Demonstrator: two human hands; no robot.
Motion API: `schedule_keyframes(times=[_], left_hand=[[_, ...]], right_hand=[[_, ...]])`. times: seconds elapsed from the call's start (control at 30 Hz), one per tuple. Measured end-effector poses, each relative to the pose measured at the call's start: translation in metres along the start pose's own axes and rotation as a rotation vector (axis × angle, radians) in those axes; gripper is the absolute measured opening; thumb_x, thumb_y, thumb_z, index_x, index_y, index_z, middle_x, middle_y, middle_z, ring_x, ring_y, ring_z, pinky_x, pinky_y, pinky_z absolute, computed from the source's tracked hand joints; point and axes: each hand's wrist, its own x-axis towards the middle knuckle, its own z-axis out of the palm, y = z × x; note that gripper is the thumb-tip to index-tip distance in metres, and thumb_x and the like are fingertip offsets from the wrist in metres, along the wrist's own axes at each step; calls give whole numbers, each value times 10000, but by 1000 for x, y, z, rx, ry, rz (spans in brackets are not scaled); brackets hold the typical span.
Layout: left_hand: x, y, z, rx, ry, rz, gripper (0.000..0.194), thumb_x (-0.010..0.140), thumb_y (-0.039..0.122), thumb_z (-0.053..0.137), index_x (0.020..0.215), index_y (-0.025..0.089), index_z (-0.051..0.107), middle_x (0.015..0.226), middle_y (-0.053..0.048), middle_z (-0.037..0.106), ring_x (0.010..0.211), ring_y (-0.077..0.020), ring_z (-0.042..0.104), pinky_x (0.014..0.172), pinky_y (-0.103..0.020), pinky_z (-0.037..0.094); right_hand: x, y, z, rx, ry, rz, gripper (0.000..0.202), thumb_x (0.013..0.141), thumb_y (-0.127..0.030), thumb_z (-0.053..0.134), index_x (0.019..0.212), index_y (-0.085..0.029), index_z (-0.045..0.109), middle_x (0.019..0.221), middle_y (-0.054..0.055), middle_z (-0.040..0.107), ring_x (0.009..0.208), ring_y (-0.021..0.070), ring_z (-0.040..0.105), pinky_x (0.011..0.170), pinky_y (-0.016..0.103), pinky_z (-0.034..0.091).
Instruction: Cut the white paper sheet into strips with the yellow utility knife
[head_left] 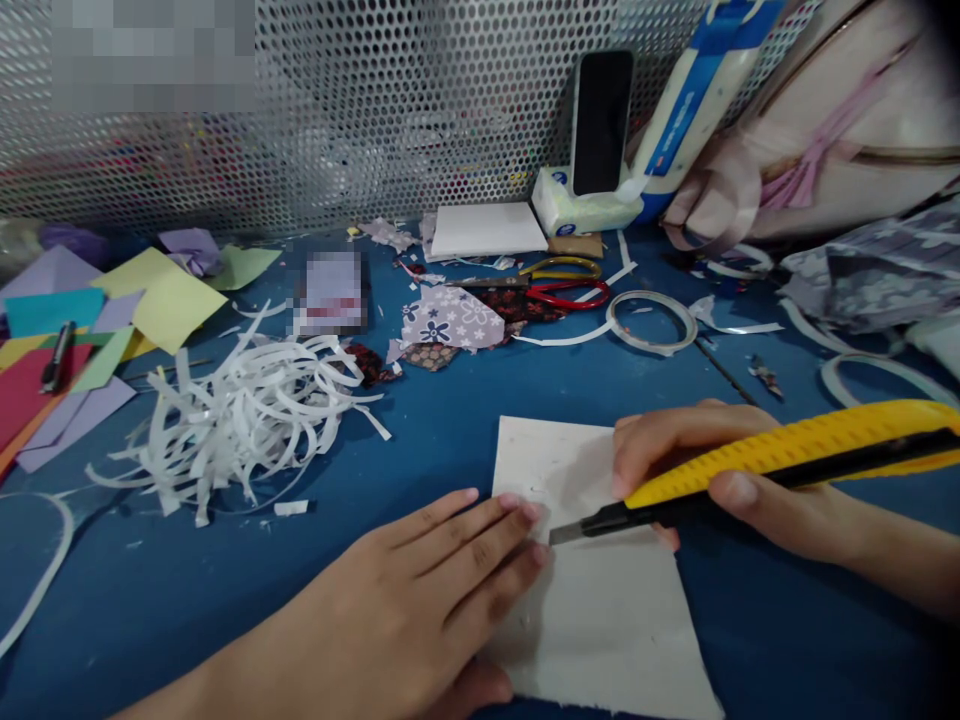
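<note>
A white board [615, 630] lies on the blue table in front of me. My left hand [442, 570] rests flat on its left side, fingers stretched out and pointing right. My right hand [750, 480] is wrapped round a yellow utility knife [757, 455] above the right part of the board. The knife's blade is out, and its tip is at the board's surface just right of my left fingertips. A thin part of the right fingers shows beneath the knife near the board's right edge.
A heap of white paper strips [247, 410] lies left of the board, with coloured papers [176, 300] beyond. Behind the board are scissors [566, 290], a tape roll [651, 322] and patterned scraps [452, 318]. A phone [601, 122] leans by a perforated metal panel [390, 120].
</note>
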Motion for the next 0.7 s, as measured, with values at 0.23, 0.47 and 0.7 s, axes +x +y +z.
schedule_keyframes(times=[0.23, 0.47, 0.7], left_hand=[[-2, -1, 2, -13, 4, 0, 500, 1096, 438, 429, 1448, 105, 552, 1517, -96, 552, 1442, -213, 490, 1273, -351, 254], [-1, 1, 1, -8, 24, -1, 478, 1103, 426, 412, 1422, 111, 576, 1493, -87, 578, 1417, -210, 520, 1264, -345, 265], [-2, -1, 2, -13, -17, -4, 499, 1099, 428, 421, 1465, 109, 536, 1530, -93, 539, 1453, -213, 474, 1269, -363, 269]], right_hand=[[4, -5, 1, -57, -32, 10, 422, 963, -575, 596, 953, -180, 745, 768, 48, 724, 557, 131, 674, 494, 199, 525], [5, -5, 3, -10, -59, 21, 442, 952, -587, 612, 955, -166, 746, 771, 51, 722, 562, 126, 687, 510, 192, 537], [7, -5, 2, -26, -34, 44, 437, 944, -588, 620, 939, -172, 753, 777, 55, 730, 548, 133, 690, 496, 201, 542]])
